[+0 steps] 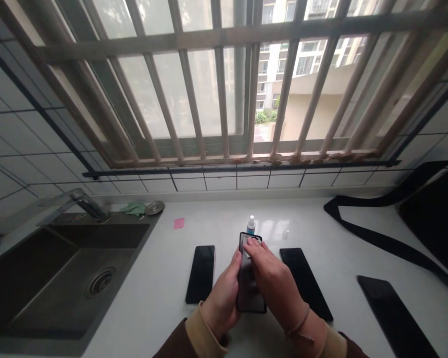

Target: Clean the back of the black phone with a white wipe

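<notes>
- Sink: dark steel basin set into the left end of the bench, drain at its floor; a faucet stands at its back rim, with a green cloth and a round metal strainer just beside it near the back edge.
- Pink note: small square lying flat on the white bench, between the sink and the middle.
- Left phone: dark slab lying flat, just left of the hands, apart from them.
- Left hand: fingers curled around the left edge of the held phone, gripping it from the side above the front-middle of the bench.
- Held phone: dark, long axis pointing away from the person, screen up.
- Right hand: laid over the held phone, fingertips pressing a small pale wipe onto its far end.
- Small bottle: white with a blue cap, upright just behind the held phone.
- Middle-right phone: flat, just right of the right hand.
- Far-right phone: flat, near the front right corner.
- Black strap: runs across the right end of the bench.
</notes>
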`<state>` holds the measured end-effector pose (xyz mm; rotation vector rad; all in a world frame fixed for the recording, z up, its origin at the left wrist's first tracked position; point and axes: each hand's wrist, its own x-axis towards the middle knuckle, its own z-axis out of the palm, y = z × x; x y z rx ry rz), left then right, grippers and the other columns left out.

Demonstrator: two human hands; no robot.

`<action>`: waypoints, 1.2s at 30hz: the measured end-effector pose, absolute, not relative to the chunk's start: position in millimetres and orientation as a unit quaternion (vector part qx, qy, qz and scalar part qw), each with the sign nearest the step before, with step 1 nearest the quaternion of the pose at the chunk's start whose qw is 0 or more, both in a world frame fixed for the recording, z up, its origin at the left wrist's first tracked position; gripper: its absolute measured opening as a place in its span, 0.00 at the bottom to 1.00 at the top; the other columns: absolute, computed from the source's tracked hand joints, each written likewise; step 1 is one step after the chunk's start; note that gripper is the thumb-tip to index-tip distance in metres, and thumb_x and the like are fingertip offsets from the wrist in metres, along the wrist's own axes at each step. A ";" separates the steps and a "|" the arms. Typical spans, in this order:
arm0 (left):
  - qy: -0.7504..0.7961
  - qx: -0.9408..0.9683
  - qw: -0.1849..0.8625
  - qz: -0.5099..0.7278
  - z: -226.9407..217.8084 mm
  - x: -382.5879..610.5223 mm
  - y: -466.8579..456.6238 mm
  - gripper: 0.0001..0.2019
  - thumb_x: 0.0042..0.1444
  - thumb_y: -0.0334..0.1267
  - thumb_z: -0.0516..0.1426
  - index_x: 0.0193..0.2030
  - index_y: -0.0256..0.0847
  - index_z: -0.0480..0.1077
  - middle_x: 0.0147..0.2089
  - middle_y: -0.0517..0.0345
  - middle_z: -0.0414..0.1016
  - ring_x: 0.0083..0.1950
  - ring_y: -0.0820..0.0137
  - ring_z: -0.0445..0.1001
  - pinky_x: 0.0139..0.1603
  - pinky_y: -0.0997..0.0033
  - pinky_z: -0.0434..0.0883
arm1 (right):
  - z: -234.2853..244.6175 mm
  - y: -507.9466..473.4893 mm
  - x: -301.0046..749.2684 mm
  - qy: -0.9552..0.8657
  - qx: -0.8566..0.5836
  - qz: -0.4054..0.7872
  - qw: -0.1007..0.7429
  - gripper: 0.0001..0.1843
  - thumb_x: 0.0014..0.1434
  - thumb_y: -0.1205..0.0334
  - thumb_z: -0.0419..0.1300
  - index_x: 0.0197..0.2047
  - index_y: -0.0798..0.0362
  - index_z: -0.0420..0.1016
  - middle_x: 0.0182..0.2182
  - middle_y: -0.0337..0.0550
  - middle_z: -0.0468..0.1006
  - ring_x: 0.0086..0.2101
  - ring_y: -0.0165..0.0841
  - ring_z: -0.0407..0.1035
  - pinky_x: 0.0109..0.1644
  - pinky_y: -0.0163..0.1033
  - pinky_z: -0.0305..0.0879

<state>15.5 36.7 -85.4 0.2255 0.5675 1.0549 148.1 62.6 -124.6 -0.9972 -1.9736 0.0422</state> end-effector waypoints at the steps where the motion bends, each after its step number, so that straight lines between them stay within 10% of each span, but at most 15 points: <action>1: 0.265 0.106 0.820 0.496 -85.3 15.6 36.7 0.23 0.74 0.47 0.54 0.68 0.37 0.73 0.61 0.41 0.81 0.63 0.55 0.79 0.66 0.55 0.74 | -125.3 62.1 146.9 -0.797 -0.401 0.014 0.451 0.26 0.73 0.74 0.50 0.68 0.53 0.75 0.63 0.55 0.79 0.62 0.45 0.75 0.69 0.57 0.72; 13: 0.331 0.120 0.827 0.438 -89.6 8.2 37.0 0.32 0.74 0.57 0.50 0.64 0.27 0.74 0.50 0.32 0.84 0.47 0.55 0.84 0.48 0.56 0.81 | -99.2 63.8 167.8 -0.528 -0.575 0.273 0.563 0.19 0.74 0.50 0.56 0.58 0.49 0.82 0.51 0.50 0.87 0.50 0.48 0.83 0.56 0.56 0.80; 20: 0.258 0.109 0.852 0.442 -91.9 16.5 32.6 0.26 0.74 0.50 0.54 0.69 0.34 0.72 0.55 0.40 0.84 0.56 0.53 0.83 0.62 0.54 0.76 | -110.1 65.3 158.2 -0.735 -0.466 0.086 0.484 0.19 0.72 0.66 0.57 0.60 0.47 0.82 0.68 0.50 0.73 0.68 0.53 0.66 0.70 0.66 0.66; 28: 0.276 0.083 0.848 0.444 -92.1 17.8 34.2 0.24 0.76 0.47 0.50 0.64 0.29 0.75 0.52 0.40 0.85 0.56 0.56 0.83 0.61 0.59 0.76 | -104.8 62.2 157.0 -0.731 -0.490 0.031 0.474 0.20 0.72 0.65 0.57 0.60 0.45 0.82 0.47 0.53 0.81 0.47 0.47 0.77 0.55 0.59 0.78; 36: 0.270 0.092 0.856 0.431 -94.5 16.0 32.9 0.25 0.74 0.48 0.53 0.66 0.31 0.74 0.54 0.40 0.85 0.57 0.53 0.83 0.60 0.55 0.77 | -107.4 60.5 151.8 -0.761 -0.435 0.060 0.477 0.22 0.73 0.69 0.54 0.63 0.46 0.80 0.56 0.51 0.84 0.56 0.44 0.78 0.64 0.55 0.78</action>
